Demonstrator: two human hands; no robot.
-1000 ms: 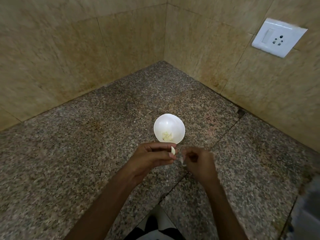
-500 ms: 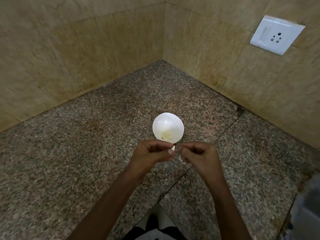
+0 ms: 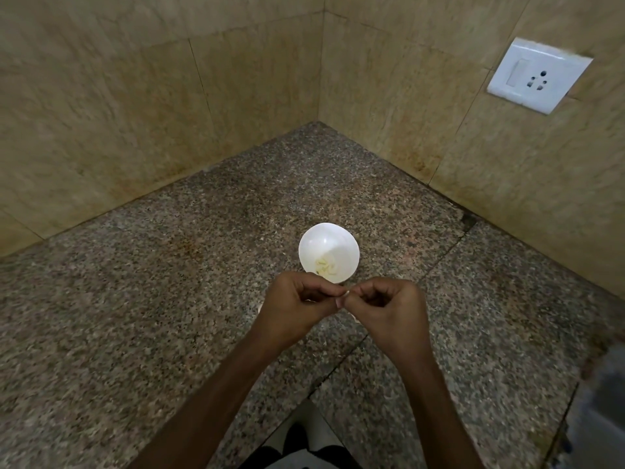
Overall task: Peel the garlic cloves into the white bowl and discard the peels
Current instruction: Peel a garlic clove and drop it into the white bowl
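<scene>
1. Pinches a garlic clove [image 3: 345, 293] with the left hand [image 3: 297, 308]: thumb and forefinger pressed together, other fingers curled toward the palm.
2. Meets that pinch with the right hand [image 3: 389, 311], curled the same way, thumb and forefinger tips closed on the same clove from the other side.
3. Shows only a pale sliver of the clove between the 2 sets of fingertips; hides the rest, so cannot tell how much skin is on it.
4. Pale scrap [image 3: 355, 319] just under the right thumb; lying on the counter or hanging, cannot tell.
5. Holds both hands above the counter [image 3: 135, 299], just in front of the white bowl [image 3: 321, 241], knuckles overlapping its near rim in this view.
6. Bowl: stands upright on the counter and carries a small heap of peeled cloves [image 3: 326, 265] at the bottom, toward the near side.
7. Counter: speckled granite, with a seam [image 3: 341, 360] crossing diagonally under the right forearm; runs back into a corner.
8. Corner: closed in by 2 tiled walls [image 3: 101, 113], beige and stained along the bottom edge.
9. White socket plate [image 3: 537, 76] with 1 switch, fixed on the right-hand wall, well apart from the bowl.
10. Blurred grey shape [image 3: 605, 401] at the lower right edge; too unclear to tell what it is.
</scene>
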